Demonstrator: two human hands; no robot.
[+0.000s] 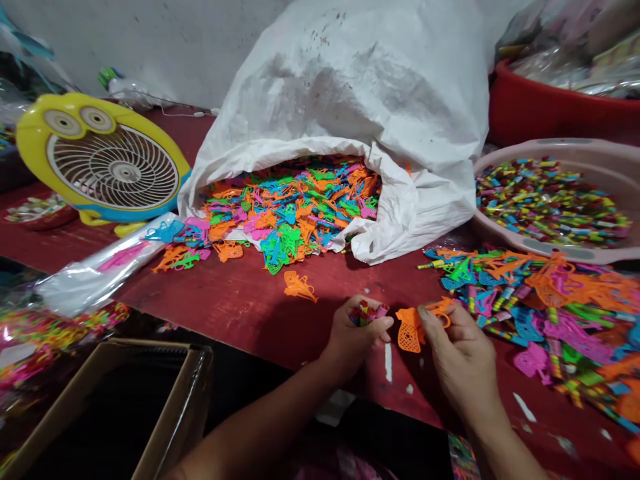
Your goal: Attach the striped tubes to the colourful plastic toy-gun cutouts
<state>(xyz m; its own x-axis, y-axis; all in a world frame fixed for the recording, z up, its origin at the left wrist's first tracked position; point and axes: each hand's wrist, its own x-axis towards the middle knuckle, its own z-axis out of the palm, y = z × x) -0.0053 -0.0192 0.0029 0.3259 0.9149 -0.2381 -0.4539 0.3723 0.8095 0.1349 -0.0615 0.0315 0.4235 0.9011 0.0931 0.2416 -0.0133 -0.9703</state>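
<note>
Over the near edge of the red counter (240, 297), an orange toy gun (410, 331) is held by the right hand (463, 353), pinched between thumb and fingers. By the left hand (357, 333), a small bunch of tubes (367, 313) is gripped, with the fingers curled round it and the thumb laid across the front. How many tubes are held cannot be told, as most of their length is hidden by the hand.

The gun lies just to the right of the left thumb and is set level with it, with a narrow gap left between them. Its long axis is held roughly sideways, tilted a little upward to the right; the meshed grip is hung down at the end nearer the left hand, while the other end is partly covered by the right fingers. The tube ends are pointed up and away from the body, so the two long axes are set across each other rather than in line.

Beyond the left hand, a single orange piece (299, 285) is laid on the counter, apart from the many pieces spilled from the white sack (350, 87). To the right of the right hand, a mixed heap (555, 300) of guns and tubes is piled, and behind it loose tubes are held in a pink basin (560, 257). At the left, a yellow fan (125, 172) is stood.
</note>
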